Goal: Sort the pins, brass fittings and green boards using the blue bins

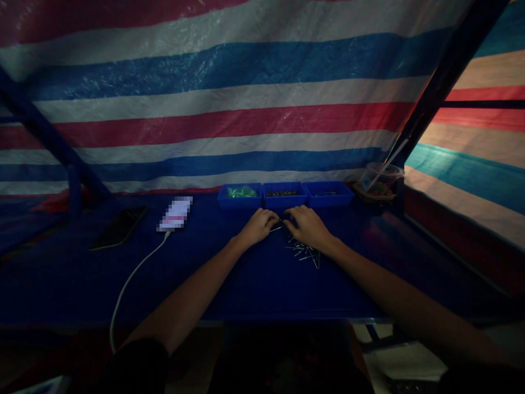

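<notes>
Plenty of striped sheeting (pixel 229 120) hangs behind the blue counter (pixel 254 290), where three blue trays (pixel 285 203) stand in a row. Just this side of them, the left hand (pixel 259 226) has its fingers bent toward the thumb and the right hand (pixel 309 226) is loosely curled, but I can't tell whether either grips anything. Thin metal pins (pixel 305 253) lie heaped on the counter by the right hand, and one lone pin (pixel 276 229) shows beside the left.
</notes>
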Tool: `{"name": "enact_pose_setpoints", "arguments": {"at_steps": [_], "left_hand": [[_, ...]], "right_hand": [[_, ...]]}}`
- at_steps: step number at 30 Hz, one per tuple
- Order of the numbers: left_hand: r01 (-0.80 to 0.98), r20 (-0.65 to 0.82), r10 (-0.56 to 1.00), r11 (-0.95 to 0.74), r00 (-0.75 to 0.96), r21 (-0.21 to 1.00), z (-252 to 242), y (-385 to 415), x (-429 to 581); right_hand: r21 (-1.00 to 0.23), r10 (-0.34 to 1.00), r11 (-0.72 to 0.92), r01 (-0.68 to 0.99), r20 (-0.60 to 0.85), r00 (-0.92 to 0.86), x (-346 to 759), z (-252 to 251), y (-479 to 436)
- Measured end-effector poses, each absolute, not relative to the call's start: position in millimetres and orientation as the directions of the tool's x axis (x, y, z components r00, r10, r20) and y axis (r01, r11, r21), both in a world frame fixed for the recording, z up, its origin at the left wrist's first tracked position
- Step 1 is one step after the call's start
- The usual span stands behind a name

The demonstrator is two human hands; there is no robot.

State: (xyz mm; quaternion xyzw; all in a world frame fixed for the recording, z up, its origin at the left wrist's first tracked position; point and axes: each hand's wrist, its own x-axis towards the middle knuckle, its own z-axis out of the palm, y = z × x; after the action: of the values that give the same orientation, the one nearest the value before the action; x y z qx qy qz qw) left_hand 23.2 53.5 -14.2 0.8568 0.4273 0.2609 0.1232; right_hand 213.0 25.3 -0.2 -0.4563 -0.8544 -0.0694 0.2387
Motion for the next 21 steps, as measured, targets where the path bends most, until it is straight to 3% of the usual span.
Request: {"name": "enact_pose_setpoints", "arguments": {"at_steps": [5, 10, 12, 16, 18, 21], "left_hand": [[0.503, 0.314, 0.875, -0.471, 0.368, 0.725, -6.3, 49.0, 22.9], [0.462, 0.295, 0.897, -0.426, 0.329, 0.778, -1.1, 42.3, 26.2], [0.531, 0.319, 0.897, -0.439, 0.307, 0.724, -0.1, 40.1, 25.8], [0.730, 0.371, 0.843, -0.528, 0.390, 0.433, -2.5, 36.4, 21.2], [0.774, 0.312, 0.841, -0.534, 0.443, 0.340, -4.9, 34.7, 19.6], [0.800, 0.245, 0.842, -0.535, 0.480, 0.272, -6.4, 32.3, 19.8]], "right_hand": [[0.038, 0.653, 0.604, 0.796, 0.548, -0.522, 198.4, 4.0, 21.0], [0.159, 0.575, 0.566, 0.809, 0.627, -0.526, 196.4, 12.8, 14.3], [0.104, 0.518, 0.571, 0.815, 0.724, -0.455, 201.6, 27.4, 11.5], [-0.110, 0.409, 0.555, 0.825, 0.899, -0.156, 212.5, 72.5, 18.3], [-0.164, 0.440, 0.474, 0.865, 0.895, -0.071, 214.9, 88.7, 29.8], [-0.077, 0.614, 0.342, 0.936, 0.773, -0.161, 215.2, 87.0, 47.4]]}}
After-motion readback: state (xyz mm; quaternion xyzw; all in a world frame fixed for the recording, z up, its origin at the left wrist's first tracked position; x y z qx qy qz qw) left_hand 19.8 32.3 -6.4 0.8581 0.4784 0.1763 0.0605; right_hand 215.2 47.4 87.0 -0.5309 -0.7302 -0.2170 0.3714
